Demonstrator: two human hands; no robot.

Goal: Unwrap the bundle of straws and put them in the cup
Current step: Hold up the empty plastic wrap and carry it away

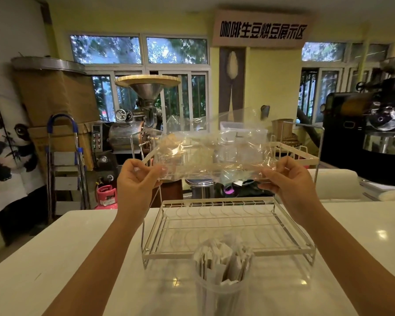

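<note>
Hands hold a crumpled, clear plastic wrapper (211,151) stretched out flat in the air between them, above the white glossy desk (66,252). The left hand (136,181) pinches the wrapper's left edge between thumb and fingers, and the right hand (290,181) pinches its right edge the same way; both are clenched on the film. The wrapper looks empty, and no printing can be made out on it.

The paper-sleeved white straws (224,261) stand upright as a bunch in a clear plastic cup (219,295) at the near edge of the desk, between the two forearms. Any writing on the sleeves is too blurred to read.

Just behind the cup stands a white two-tier wire rack (228,224), its upper shelf partly seen through the wrapper.

On the far yellow wall hangs a pale signboard with bold black Chinese characters (262,30) reading 咖啡生豆烘豆展示区. Below it, beyond the desk, are a metal coffee roaster with a funnel hopper (146,106) and, at the right, a black roasting machine (369,133). A panda painting (7,142) leans at the far left.
</note>
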